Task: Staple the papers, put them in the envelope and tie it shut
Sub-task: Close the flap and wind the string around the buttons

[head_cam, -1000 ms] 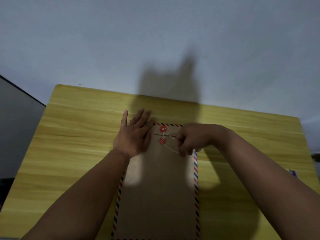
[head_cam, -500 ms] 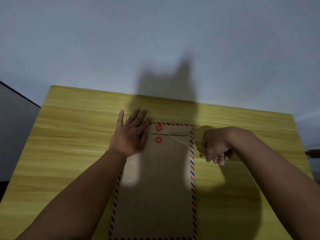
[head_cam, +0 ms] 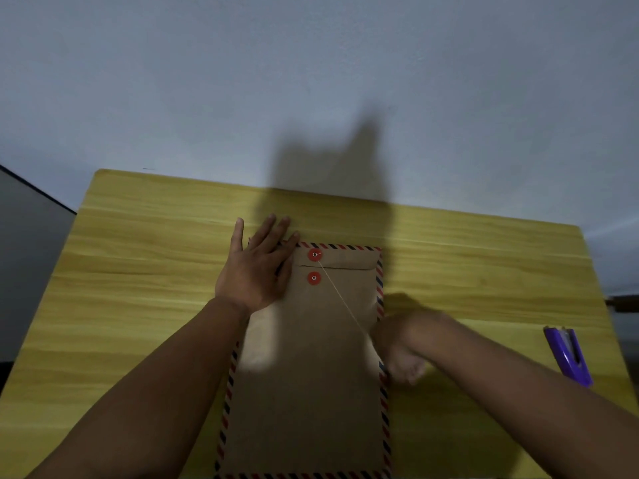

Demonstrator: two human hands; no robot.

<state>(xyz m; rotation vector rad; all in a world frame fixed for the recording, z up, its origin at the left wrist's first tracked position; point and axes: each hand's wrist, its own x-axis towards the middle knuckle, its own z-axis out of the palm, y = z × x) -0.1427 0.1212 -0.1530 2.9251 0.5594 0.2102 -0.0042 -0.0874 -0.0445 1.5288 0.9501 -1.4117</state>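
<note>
Flat and slightly spread, fingers (head_cam: pixel 276 233) of the left hand (head_cam: pixel 254 271) pressing down the top left corner of a brown envelope (head_cam: pixel 311 375) with a red-and-blue striped border. Curled tight and pinching the end of a thin pale string (head_cam: pixel 340 300), fingers of the right hand (head_cam: pixel 397 350) at the envelope's right edge, about halfway down. Pulled taut, the string, slanting from the upper red button (head_cam: pixel 314 254) on the closed flap down to that pinch, passing to the right of the lower red button (head_cam: pixel 314 278) without looping round it. Lying flat and lengthwise on a yellow wood-grain table (head_cam: pixel 138 271), the envelope, its flap end farthest from the person. Papers not visible. Near the table's right edge, well apart from the envelope, a purple stapler (head_cam: pixel 568 359). Behind, a plain grey wall (head_cam: pixel 311 81) carrying a dark shadow.
</note>
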